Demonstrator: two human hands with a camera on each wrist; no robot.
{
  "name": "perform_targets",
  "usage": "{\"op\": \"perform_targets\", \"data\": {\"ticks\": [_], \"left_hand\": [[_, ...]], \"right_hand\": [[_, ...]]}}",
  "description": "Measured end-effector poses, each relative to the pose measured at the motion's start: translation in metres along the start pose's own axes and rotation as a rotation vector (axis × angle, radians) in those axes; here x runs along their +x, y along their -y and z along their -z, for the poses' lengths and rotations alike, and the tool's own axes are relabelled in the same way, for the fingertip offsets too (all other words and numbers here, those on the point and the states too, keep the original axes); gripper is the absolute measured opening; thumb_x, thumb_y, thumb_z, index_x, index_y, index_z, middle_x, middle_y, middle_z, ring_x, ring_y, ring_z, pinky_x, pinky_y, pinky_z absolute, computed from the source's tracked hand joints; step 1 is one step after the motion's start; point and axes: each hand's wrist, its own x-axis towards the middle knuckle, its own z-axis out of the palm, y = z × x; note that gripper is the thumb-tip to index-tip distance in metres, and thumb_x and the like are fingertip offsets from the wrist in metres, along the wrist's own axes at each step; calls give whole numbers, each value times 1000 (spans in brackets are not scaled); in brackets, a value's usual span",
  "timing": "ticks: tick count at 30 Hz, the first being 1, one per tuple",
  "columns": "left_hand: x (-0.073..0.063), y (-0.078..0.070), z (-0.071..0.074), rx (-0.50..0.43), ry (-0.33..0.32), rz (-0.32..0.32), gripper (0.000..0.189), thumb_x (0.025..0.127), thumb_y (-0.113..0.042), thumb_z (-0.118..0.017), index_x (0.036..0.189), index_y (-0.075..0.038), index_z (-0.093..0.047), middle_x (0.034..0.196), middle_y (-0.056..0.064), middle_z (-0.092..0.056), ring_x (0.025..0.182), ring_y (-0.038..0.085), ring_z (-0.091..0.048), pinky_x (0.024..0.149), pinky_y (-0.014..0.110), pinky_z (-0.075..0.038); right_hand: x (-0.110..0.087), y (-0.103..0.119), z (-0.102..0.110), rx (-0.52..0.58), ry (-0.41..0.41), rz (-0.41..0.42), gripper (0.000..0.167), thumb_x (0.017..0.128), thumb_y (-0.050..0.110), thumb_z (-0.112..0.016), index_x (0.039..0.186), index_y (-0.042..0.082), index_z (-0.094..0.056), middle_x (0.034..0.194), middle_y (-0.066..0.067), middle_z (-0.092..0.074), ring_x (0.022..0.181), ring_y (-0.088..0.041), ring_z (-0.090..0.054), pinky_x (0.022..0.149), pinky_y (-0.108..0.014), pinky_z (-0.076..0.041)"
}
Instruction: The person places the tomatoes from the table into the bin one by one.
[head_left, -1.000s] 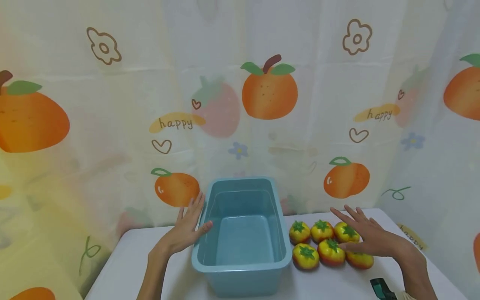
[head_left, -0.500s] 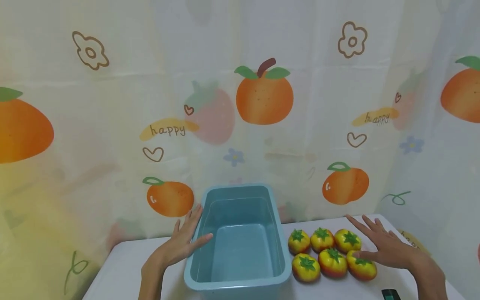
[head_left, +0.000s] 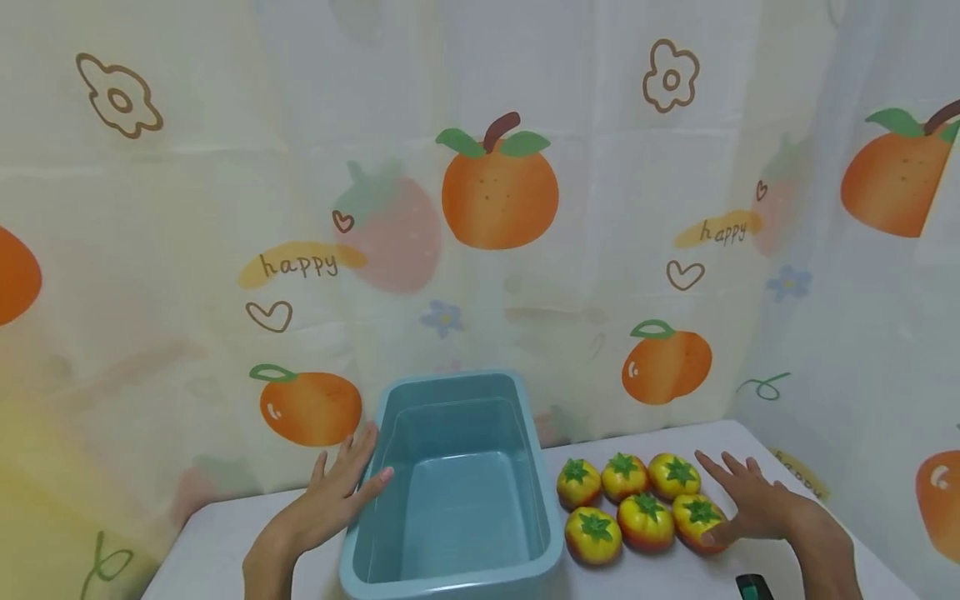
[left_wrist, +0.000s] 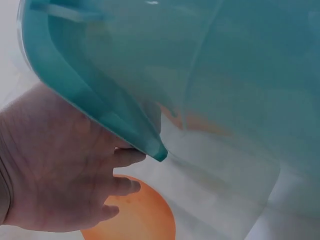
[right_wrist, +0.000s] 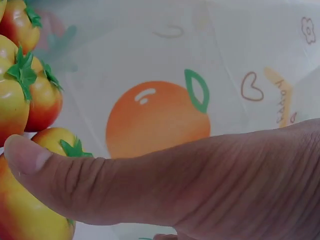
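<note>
1. Landmark: blue bin (head_left: 450, 433) on white table (head_left: 645, 577). Head view looks down into it; no fruits inside.
2. Six yellow-red fruits (head_left: 646, 533) with green leafy tops, on the table right of the bin, two rows of three. Inner ones sit just beside the bin.
3. Left hand (head_left: 322, 507) at the bin's left side. Fingers straight, lying along the outer rim; thumb spread away from them, reaching over the rim. Nothing gripped; how firmly it presses the bin, can't tell.
4. Right hand (head_left: 767, 504) right of the bin, past the fruits. Fingers straight and fanned, thumb well apart, holding nothing. Thumb tip overlaps the near-row fruit farthest from the bin (head_left: 690, 510); touching or just above, can't tell.
5. Progress, judging: very early. Done: fruits grouped beside the bin, a hand at each. Left: all six; none lifted or grasped.
6. Fruit-print cloth (head_left: 495, 333) behind the bin. Dark object (head_left: 752, 587) right of the bin, cut off by the bottom edge, unclear what.
</note>
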Motion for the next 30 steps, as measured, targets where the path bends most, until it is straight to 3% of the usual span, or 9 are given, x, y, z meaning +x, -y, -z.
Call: {"op": "perform_targets", "data": {"ticks": [5, 13, 23, 30], "left_hand": [[2, -8, -2, 17, -33, 24, 82, 110, -56, -32, 167, -6, 1, 178, 17, 4, 163, 47, 6, 122, 72, 22], [4, -11, -8, 70, -53, 126, 99, 105, -66, -38, 166, -7, 13, 176, 18, 14, 161, 51, 11, 121, 74, 20], [8, -14, -12, 114, -69, 145, 101, 103, -69, -38, 167, -7, 8, 177, 18, 12, 161, 50, 13, 120, 71, 26], [10, -16, -15, 96, -67, 132, 101, 103, -68, -43, 168, -7, 6, 177, 17, 12, 161, 50, 13, 121, 71, 24]], "right_hand": [[3, 3, 0, -15, 19, -29, 126, 72, 59, -87, 161, -5, -24, 159, -47, -17, 144, -73, -7, 111, -88, -15], [12, 6, -6, 12, 88, -78, 130, 73, 64, -85, 160, -9, -22, 160, -47, -16, 147, -71, -8, 113, -86, -16], [15, 3, -17, -37, 98, -104, 121, 78, 64, -82, 156, -12, -29, 156, -50, -22, 143, -73, -22, 111, -84, -27], [15, -1, -19, -28, 116, -135, 120, 78, 66, -80, 154, -14, -33, 156, -50, -23, 142, -72, -24, 112, -84, -26]]}}
